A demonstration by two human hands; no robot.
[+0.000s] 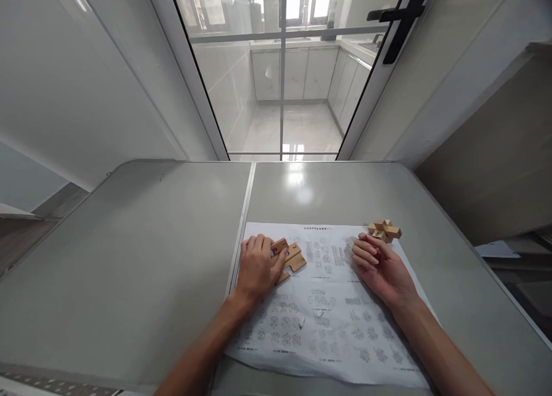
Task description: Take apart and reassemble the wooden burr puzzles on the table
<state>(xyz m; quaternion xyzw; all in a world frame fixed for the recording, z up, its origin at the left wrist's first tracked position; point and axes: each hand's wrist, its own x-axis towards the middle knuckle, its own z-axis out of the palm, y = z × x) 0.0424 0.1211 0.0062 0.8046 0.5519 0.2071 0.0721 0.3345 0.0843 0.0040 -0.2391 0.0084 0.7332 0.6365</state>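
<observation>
My left hand [259, 269] rests on the left part of a printed paper sheet [328, 304], back of the hand up. Its fingers and thumb close over several notched wooden puzzle pieces [295, 258], which partly stick out to the right; numbers are marked on some. The fingers cover the rest of the pieces. My right hand [383, 266] lies on the right side of the sheet, palm turned inward and fingers loosely curled, with nothing seen in it. Just beyond its fingertips sits an assembled interlocking wooden puzzle [386, 229], at the sheet's upper right corner.
The sheet, printed with small diagrams, lies on a grey-green table [172, 241] with a pale seam [250, 189] running front to back. Past the far table edge stands a glass door [282, 68] with a black handle [397, 16]. White walls flank it.
</observation>
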